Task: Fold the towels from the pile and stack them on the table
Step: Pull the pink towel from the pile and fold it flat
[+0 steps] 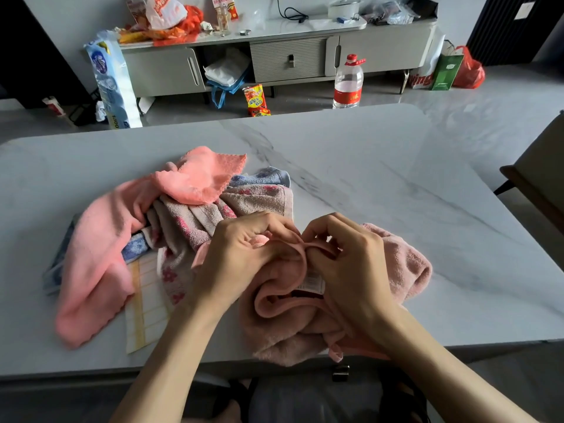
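A crumpled fluffy pink towel (399,264) lies at the near edge of the marble table (396,166), part of it hanging over. My left hand (241,254) and my right hand (351,257) both pinch its trimmed edge, close together above the towel's white label. To the left lies the pile: a salmon-pink towel (100,254), a beige towel with pink flowers (213,221), a blue patterned towel (265,177) and a white cloth with a yellow grid (146,303).
A chair (540,184) stands at the table's right side. Beyond the table, on the floor, are a water bottle (348,83), a snack packet (256,100), a tissue pack (113,83) and bags beside a cluttered low cabinet (290,59).
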`<state>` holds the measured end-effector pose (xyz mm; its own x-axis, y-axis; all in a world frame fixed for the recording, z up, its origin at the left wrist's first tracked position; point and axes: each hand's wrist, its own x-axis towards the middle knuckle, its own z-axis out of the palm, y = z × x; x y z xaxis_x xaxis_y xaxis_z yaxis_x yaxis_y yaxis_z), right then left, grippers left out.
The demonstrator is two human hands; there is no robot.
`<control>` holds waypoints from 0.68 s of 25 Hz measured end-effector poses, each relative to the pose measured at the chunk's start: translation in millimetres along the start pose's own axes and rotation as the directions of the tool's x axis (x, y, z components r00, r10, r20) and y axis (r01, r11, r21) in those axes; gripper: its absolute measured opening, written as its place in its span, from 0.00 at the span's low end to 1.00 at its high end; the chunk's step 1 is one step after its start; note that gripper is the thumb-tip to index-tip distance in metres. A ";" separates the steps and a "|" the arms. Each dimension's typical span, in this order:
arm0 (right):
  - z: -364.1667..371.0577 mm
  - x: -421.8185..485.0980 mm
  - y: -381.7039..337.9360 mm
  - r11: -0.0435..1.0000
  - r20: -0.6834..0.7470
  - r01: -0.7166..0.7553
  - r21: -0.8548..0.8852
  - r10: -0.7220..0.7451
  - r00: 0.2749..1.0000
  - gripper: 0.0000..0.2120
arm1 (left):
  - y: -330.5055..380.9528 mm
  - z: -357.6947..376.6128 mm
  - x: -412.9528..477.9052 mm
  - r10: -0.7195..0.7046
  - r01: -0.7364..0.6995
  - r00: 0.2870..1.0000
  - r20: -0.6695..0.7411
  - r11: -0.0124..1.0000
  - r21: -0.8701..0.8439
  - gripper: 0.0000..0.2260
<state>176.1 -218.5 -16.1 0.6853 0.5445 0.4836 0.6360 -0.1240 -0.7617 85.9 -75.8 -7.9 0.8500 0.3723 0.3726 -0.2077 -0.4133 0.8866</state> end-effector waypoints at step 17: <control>-16.1 -5.4 6.9 0.992 0.211 0.023 -0.128 0.005 0.977 0.17 | 25.5 -0.4 14.0 0.018 0.046 0.956 -0.294 0.977 0.210 0.12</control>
<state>182.5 -235.7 -17.0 0.5980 0.7069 0.3778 0.6914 -0.2166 -0.6892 92.4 -80.8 20.0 0.6661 0.5926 0.4529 -0.0622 -0.5609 0.8255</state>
